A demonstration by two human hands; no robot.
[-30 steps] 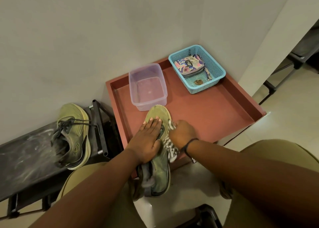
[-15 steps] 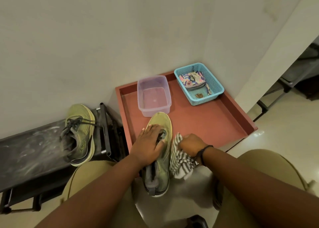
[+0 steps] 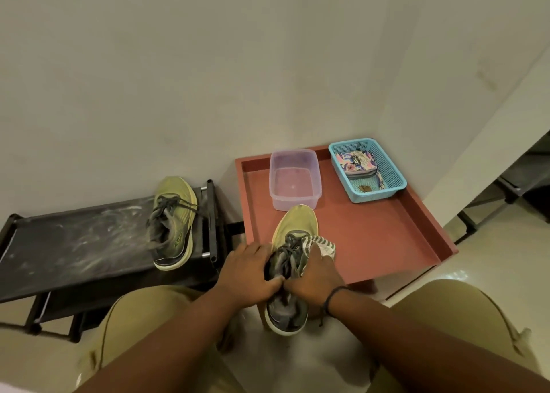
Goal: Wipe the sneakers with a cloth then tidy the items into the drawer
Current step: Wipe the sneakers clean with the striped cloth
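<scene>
— Two olive-green sneakers are seen from the head camera. Where is each placed against the red drawer (image 3: 387,238)?

— One sneaker (image 3: 293,261) is laid across the drawer's near edge, toe inside, heel overhanging toward the person. The other sneaker (image 3: 172,223) is rested on the black shoe rack (image 3: 77,244) just left of the drawer.

— How are the hands engaged?

— The near sneaker is gripped at its left side by the left hand (image 3: 248,276). A striped cloth (image 3: 320,245) is clutched by the right hand (image 3: 315,276) and pressed against the sneaker's right side, over the laces.

— What else is held in the drawer?

— A clear plastic tub (image 3: 294,178) is set at the back, touching the sneaker's toe. A blue basket (image 3: 367,169) is placed in the back right corner, with a patterned pouch (image 3: 355,162) inside.
</scene>
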